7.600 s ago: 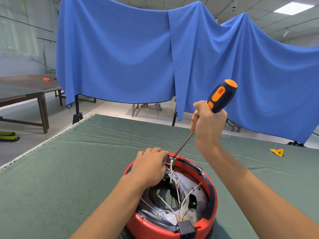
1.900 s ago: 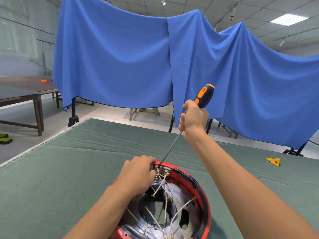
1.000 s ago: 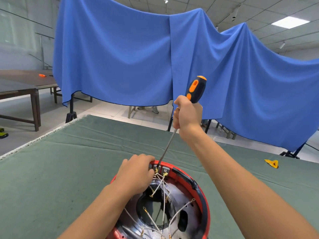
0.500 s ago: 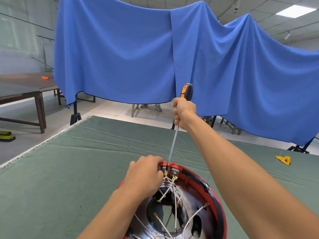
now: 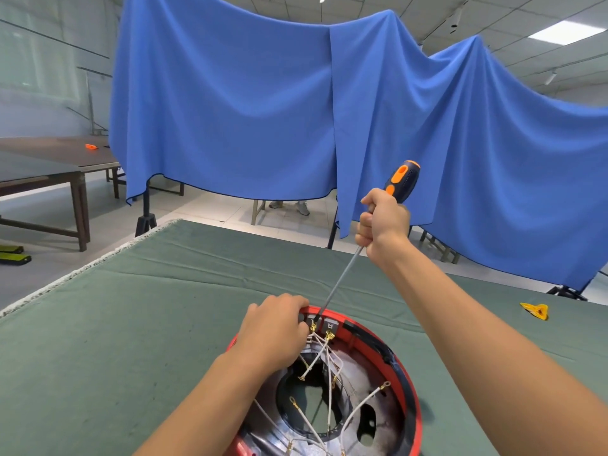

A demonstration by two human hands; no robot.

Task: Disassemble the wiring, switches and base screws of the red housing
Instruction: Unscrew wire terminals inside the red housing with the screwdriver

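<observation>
Green table (image 5: 138,324) carries the red housing (image 5: 406,383) at its near edge, left hand (image 5: 274,334) curled over the far rim, right hand (image 5: 383,225) fisted round the screwdriver (image 5: 348,274), tip at the switches (image 5: 324,324) above loose wires (image 5: 329,383).

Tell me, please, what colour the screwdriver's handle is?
The screwdriver handle is black with orange inserts, seen best in the head view.

The right hand (image 5: 383,225) sits right of the frame's centre, fist wrapped round a screwdriver handle (image 5: 402,179), its bare forearm running down to the lower right corner. The left hand (image 5: 274,334) lies lower centre, knuckles up, fingers curled over the red housing's rim (image 5: 348,322), its forearm entering from the bottom edge.
</observation>
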